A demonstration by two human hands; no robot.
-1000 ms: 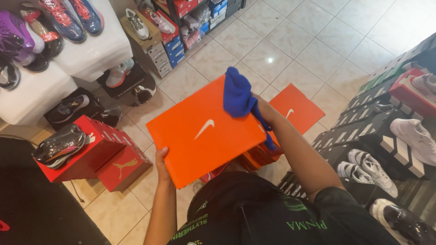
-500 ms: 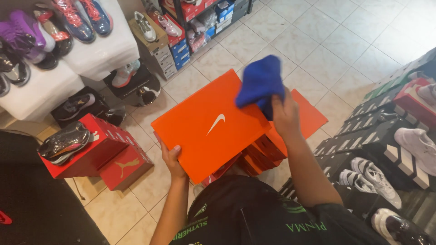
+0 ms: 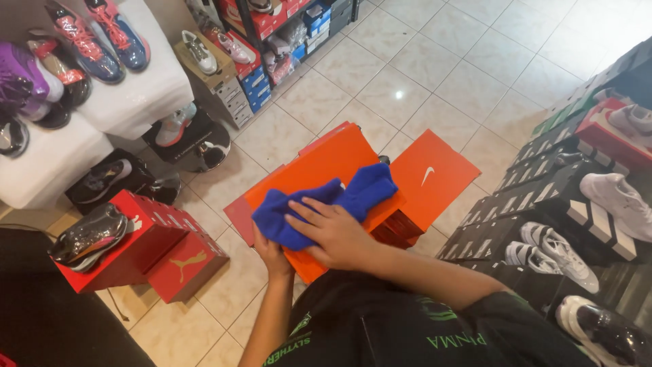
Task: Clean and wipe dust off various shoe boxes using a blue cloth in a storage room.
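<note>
While the left hand (image 3: pixel 270 253) grips the orange box lid (image 3: pixel 319 178) by its near edge, fingers curled underneath, the lid tilts. Right hand (image 3: pixel 334 232) lies spread, pressing a blue cloth (image 3: pixel 326 204) flat against it.

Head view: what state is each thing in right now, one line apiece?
orange shoebox: shut, tilted, held up off the floor.
blue cloth: bunched, pressed flat on the lid.
right hand: spread on the cloth.
left hand: gripping the box's near edge.
second orange box: shut, lying on the floor stack.
</note>
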